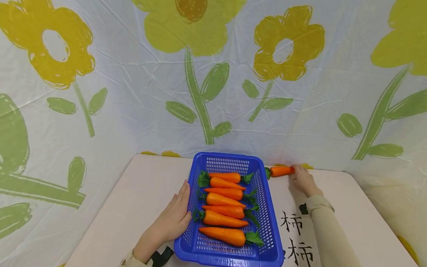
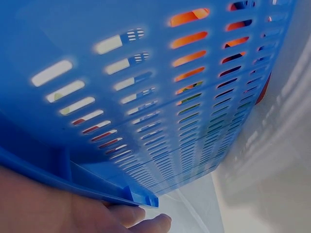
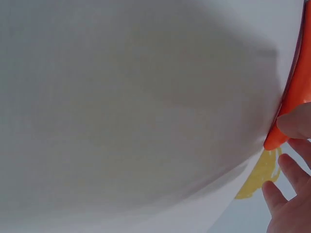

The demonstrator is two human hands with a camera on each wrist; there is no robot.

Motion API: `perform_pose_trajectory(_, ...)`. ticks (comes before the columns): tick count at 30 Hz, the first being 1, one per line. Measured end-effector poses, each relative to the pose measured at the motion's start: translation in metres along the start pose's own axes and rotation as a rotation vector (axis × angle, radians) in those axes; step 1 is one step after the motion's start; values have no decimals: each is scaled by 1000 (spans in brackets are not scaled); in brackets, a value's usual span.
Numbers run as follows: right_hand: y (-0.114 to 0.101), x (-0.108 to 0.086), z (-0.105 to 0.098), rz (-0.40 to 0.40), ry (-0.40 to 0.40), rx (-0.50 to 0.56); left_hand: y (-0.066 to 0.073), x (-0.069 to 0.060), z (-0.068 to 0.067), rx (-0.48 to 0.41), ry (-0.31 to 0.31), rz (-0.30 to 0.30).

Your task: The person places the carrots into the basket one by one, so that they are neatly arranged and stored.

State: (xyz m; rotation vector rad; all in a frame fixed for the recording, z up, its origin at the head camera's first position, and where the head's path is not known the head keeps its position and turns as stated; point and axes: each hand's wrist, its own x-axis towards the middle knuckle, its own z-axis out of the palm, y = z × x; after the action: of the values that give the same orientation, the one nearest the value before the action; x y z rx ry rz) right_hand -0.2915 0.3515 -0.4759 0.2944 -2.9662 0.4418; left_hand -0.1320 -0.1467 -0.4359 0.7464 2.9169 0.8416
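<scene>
A blue plastic basket point(image 1: 276, 237) stands on the table, holding several orange carrots point(image 1: 227, 236) with green leafy tops, laid crosswise in a row. My left hand point(image 1: 173, 217) rests against the basket's left side, its fingers straight along the rim. The left wrist view shows the slotted wall point(image 2: 160, 111) close up, with fingertips point(image 2: 153, 224) beside the rim. To the right of the basket, one more carrot point(image 1: 280, 171) lies near the table's far edge. My right hand point(image 1: 304, 181) pinches its tapered tip, thumb on one side of the carrot point(image 3: 299, 77) and a finger on the other.
The pale table point(image 1: 146, 178) has black brush-style characters point(image 1: 300, 252) printed at its right. Behind and around it hangs a white cloth point(image 1: 133, 122) with yellow flowers and green stems, close to the table's far edge.
</scene>
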Motion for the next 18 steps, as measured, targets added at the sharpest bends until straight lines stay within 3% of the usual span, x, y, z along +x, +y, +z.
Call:
perform_pose_trajectory(13, 10, -11, 4, -85, 113, 6, 2, -1, -1, -8, -10, -8)
perform_pose_trajectory(18, 14, -16, 7, -110, 140, 32, 2, -2, -1, -8, 17, 6)
